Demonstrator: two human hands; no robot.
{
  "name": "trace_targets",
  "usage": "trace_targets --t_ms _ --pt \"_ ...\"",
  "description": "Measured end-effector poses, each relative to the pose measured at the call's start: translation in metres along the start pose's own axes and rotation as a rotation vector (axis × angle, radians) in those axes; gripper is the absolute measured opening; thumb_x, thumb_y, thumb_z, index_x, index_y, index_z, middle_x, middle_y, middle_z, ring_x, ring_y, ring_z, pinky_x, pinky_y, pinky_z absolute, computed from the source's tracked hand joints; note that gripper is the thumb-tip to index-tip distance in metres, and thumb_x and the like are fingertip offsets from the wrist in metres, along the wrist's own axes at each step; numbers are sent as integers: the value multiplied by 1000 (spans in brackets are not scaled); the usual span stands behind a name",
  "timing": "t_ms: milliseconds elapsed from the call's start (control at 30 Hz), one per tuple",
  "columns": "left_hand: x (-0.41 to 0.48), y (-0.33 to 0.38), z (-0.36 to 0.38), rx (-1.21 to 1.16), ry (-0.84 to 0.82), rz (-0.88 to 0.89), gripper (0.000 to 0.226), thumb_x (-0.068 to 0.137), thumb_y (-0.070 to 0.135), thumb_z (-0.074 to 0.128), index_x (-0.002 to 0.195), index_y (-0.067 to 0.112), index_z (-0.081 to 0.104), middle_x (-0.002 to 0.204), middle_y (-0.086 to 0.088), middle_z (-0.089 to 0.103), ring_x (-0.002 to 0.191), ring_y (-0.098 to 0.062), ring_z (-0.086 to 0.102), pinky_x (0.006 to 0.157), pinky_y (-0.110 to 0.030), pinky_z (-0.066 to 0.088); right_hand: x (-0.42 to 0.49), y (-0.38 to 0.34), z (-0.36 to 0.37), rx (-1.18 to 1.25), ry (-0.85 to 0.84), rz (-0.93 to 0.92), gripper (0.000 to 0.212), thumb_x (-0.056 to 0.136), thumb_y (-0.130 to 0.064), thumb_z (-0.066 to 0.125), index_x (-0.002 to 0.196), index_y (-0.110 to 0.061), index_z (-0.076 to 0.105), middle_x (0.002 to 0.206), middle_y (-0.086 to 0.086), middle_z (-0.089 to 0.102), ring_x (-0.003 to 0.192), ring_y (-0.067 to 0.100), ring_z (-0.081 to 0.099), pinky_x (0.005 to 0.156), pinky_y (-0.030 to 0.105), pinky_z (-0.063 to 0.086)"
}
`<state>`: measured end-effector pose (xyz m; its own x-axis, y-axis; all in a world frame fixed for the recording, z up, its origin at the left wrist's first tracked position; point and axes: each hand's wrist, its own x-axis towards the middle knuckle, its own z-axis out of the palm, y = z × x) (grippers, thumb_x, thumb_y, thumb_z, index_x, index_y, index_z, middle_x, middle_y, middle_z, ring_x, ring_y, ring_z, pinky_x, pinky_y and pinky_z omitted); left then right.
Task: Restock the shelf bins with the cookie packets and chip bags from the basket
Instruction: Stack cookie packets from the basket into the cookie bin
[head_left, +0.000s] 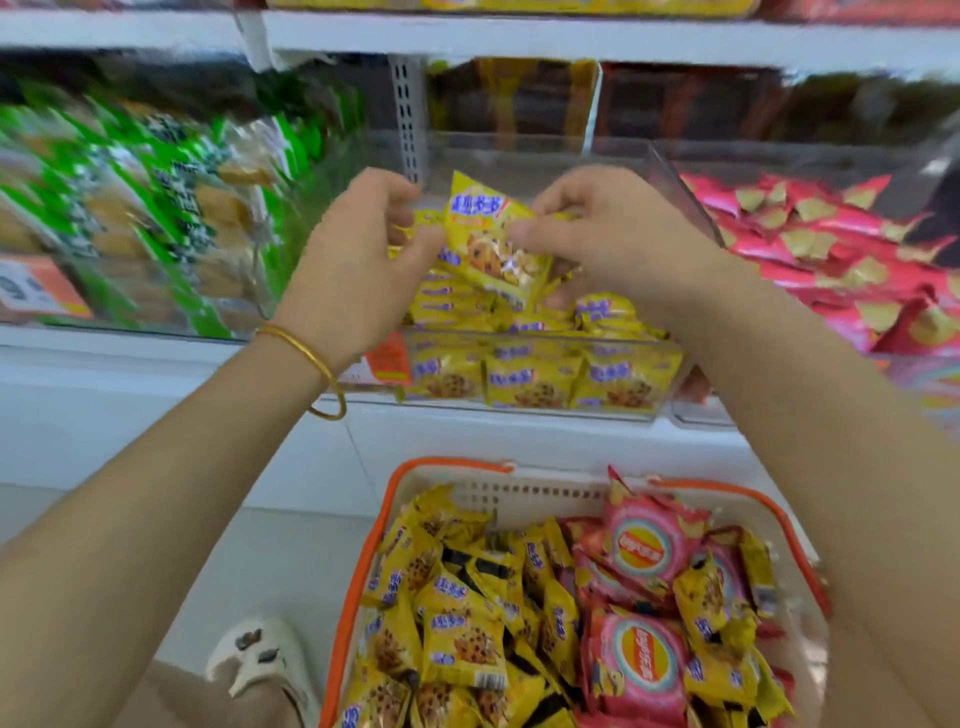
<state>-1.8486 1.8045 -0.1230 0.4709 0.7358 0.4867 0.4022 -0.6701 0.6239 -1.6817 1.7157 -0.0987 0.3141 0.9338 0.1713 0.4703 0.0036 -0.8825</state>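
Both hands are raised over the clear middle shelf bin (524, 410), which holds several yellow cookie packets. My left hand (358, 260) and my right hand (602, 239) pinch one yellow cookie packet (493, 239) between them, tilted above the bin. More yellow packets seem tucked in my left hand's fingers, partly hidden. Below, the white basket with an orange rim (363, 561) is full of yellow cookie packets (462, 639) and pink chip bags (639, 660).
A bin of pink chip bags (831, 244) stands to the right, divided off by a clear wall. Green snack packs (156, 208) fill the left bin. An upper shelf edge (519, 36) runs overhead. My slippered foot (260, 660) stands on the white floor left of the basket.
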Motion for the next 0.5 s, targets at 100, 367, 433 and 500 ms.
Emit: trace_targets --t_ms 100,367,433,500 --pt "11 -30 -1 286 -110 11 58 83 50 33 115 11 61 116 -13 61 111 -31 54 95 -40 42 65 6 22 -152 102 14 24 85 -22 70 97 -9 54 85 7 58 67 27 62 62 45 58" --pt "18 -56 12 515 -198 70 68 76 55 11 100 21 65 104 -2 65 101 -28 52 82 -37 41 208 34 82 -548 212 -114 26 85 -26 67 108 -14 61 121 9 58 105 22 57 82 21 37" --pt "16 -59 14 506 -198 87 64 78 53 13 98 22 65 101 1 65 99 -25 51 82 -36 41 222 37 94 -522 202 -119 20 89 -22 62 108 -16 58 125 8 54 95 19 58 72 13 35" --pt "15 -60 13 478 -198 90 63 79 53 13 95 22 66 99 3 65 97 -24 51 83 -39 43 227 40 105 -557 215 -138 24 91 -16 59 114 -12 51 126 13 51 96 22 58 75 17 38"
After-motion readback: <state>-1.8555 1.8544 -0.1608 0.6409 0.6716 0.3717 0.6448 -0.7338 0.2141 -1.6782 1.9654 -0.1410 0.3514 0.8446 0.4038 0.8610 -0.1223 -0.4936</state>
